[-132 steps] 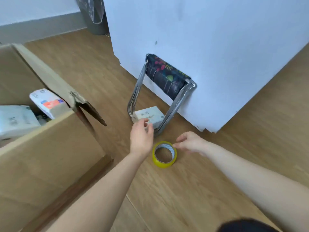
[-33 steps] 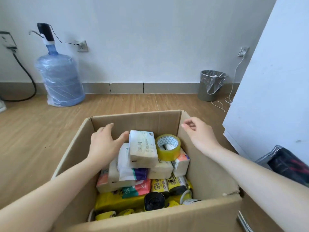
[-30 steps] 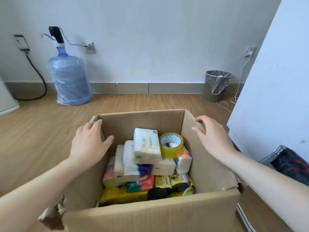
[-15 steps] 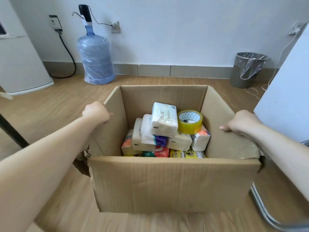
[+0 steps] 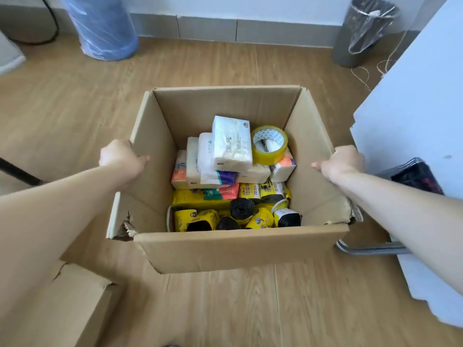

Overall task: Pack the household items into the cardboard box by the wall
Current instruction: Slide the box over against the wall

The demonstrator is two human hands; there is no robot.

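An open cardboard box (image 5: 240, 249) fills the middle of the view, above the wooden floor. My left hand (image 5: 119, 156) grips its left wall at the top edge. My right hand (image 5: 342, 161) grips the right wall the same way. Inside lie several tissue packs; the top white pack (image 5: 231, 144) leans against a yellow tape roll (image 5: 269, 145). Below them are yellow-wrapped black bag rolls (image 5: 241, 209).
A blue water bottle (image 5: 100, 23) stands at the back left by the wall. A grey bin (image 5: 363, 28) is at the back right. A white panel (image 5: 421, 108) and a folding stool (image 5: 416, 176) sit close on the right. Loose cardboard (image 5: 62, 304) lies at lower left.
Both hands left the items in the box and took hold of its side walls. The view then tilted down over the box, which now looks closer and higher.
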